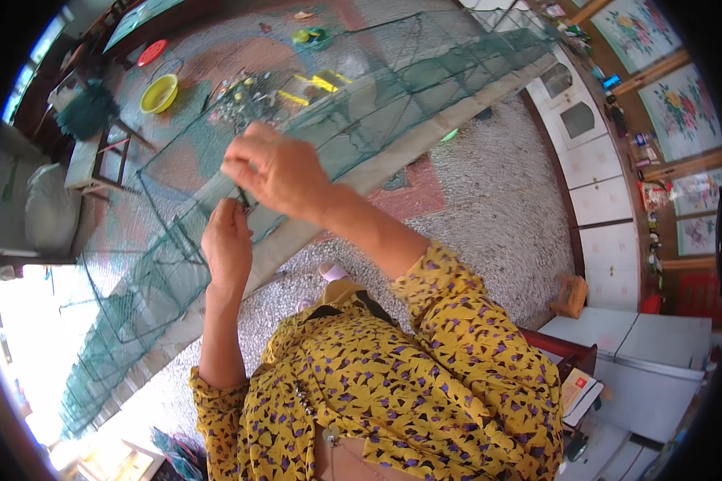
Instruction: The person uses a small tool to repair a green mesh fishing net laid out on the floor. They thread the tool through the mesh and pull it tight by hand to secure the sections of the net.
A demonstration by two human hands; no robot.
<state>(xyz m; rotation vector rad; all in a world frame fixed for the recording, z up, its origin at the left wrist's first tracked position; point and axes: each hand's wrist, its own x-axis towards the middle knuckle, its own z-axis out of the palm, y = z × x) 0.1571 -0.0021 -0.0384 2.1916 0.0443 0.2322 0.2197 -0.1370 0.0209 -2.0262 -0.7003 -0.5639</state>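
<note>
A long green mesh net with dark cords stretches across in front of me, from the lower left to the upper right. It lies along a pale plank-like strip. My left hand is closed in a pinch at the net's middle. Just above and to the right of it, my right hand is closed too, thumb and fingers drawn together. A small dark bit shows between the two hands, perhaps cord. What either hand's fingertips hold is too small to make out.
Beyond the net are a yellow basin, a red round lid-like thing, a scatter of small items and a wooden stool. White cabinets line the right side, with a small wooden stool near them.
</note>
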